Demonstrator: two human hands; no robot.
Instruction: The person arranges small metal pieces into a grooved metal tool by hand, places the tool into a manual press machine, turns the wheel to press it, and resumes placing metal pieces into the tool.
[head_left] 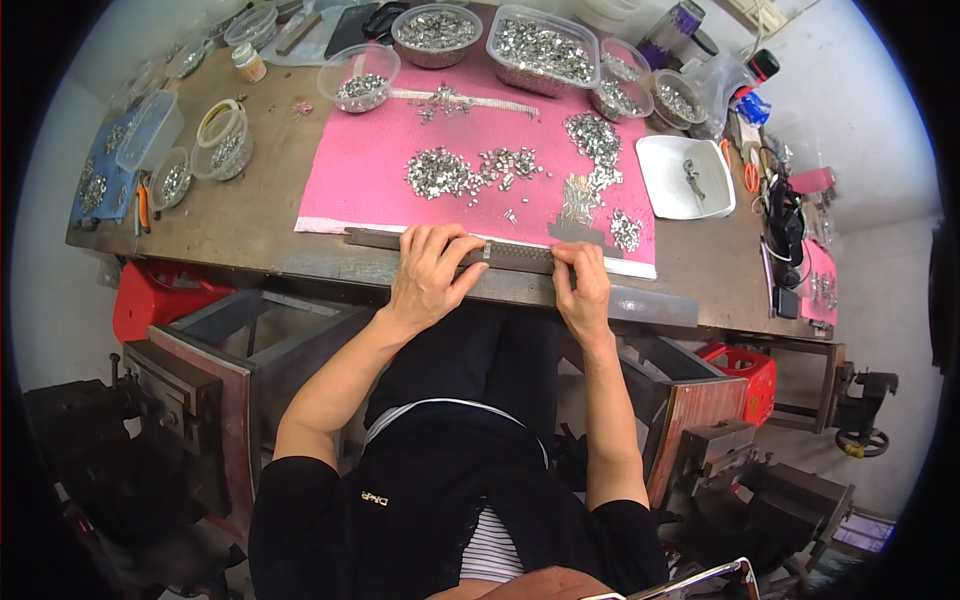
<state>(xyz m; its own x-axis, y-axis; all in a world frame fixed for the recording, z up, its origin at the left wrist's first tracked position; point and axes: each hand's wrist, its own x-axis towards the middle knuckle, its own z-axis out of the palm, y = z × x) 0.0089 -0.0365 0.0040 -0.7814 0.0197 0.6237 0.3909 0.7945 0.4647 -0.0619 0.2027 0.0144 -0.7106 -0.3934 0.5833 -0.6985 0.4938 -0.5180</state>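
Observation:
A long dark metal bar (522, 257) with rows of small holes or studs lies along the table's near edge. My left hand (428, 272) is closed over its middle, fingers on the far side and thumb on the near side. A small silver piece (487, 251) sits on the bar by my left fingertips. My right hand (583, 285) has its fingertips pinched together at the bar's right part; any small piece between them is hidden. Beyond the hands, small silver metal pieces (440, 174) lie heaped on a pink mat (345, 165).
Thin silver pins (578, 200) and further heaps lie on the mat's right. Plastic tubs of metal pieces (542, 50) line the back. A white tray (660, 170) stands right, near orange-handled scissors (752, 177). Pliers (143, 205) lie left. A grey metal strip (655, 306) runs along the front edge.

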